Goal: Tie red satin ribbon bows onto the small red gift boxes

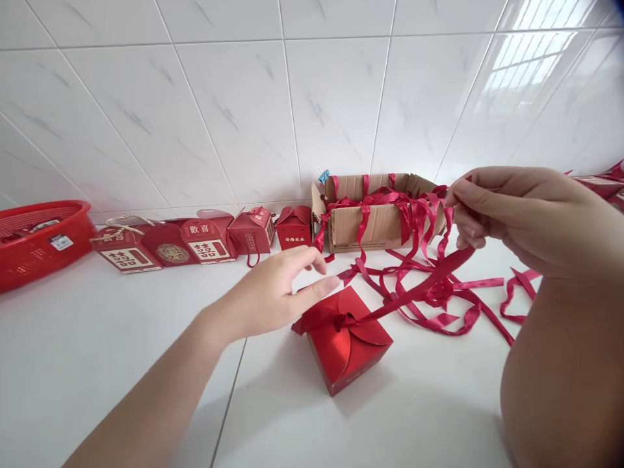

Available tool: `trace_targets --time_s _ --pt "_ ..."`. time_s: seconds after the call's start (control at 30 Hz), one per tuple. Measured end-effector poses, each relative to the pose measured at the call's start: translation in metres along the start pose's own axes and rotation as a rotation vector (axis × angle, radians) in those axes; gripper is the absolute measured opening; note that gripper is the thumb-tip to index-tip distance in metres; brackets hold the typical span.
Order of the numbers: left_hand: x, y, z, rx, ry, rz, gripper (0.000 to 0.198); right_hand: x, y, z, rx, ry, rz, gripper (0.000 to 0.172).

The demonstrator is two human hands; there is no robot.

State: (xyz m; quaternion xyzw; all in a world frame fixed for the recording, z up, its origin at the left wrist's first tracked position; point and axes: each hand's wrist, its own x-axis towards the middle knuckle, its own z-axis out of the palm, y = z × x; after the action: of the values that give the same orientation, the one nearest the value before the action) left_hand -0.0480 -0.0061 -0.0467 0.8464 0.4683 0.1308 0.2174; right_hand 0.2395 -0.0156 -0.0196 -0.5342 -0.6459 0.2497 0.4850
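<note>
A small red gift box (363,356) with curved, interlocking top flaps sits on the white surface in front of me. A dark red ribbon (414,296) passes through the middle of its top, with a short end sticking out to the left. My right hand (507,214), raised at the right, pinches the long end of this ribbon and pulls it out at a slant. Just above and left of the box hovers my left hand (287,289), thumb and fingers apart, holding nothing.
Behind the box stands a cardboard box (385,227) draped with red ribbons. Loose ribbons (453,305) lie tangled before it. Several decorated red boxes (209,240) line the tiled wall at left, beside a red plastic basket (58,253). More red boxes (597,187) are at far right.
</note>
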Motion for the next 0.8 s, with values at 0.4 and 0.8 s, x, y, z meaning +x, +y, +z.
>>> trace_targets --time_s 0.4,0.8 --pt "-0.004 -0.014 -0.005 0.246 -0.262 -0.043 0.031 -0.006 -0.016 0.015 0.303 -0.044 -0.124 0.025" --pt "-0.009 0.002 -0.006 -0.109 0.043 0.079 0.019 0.001 -0.002 0.081 -0.380 -1.015 -0.204 0.060"
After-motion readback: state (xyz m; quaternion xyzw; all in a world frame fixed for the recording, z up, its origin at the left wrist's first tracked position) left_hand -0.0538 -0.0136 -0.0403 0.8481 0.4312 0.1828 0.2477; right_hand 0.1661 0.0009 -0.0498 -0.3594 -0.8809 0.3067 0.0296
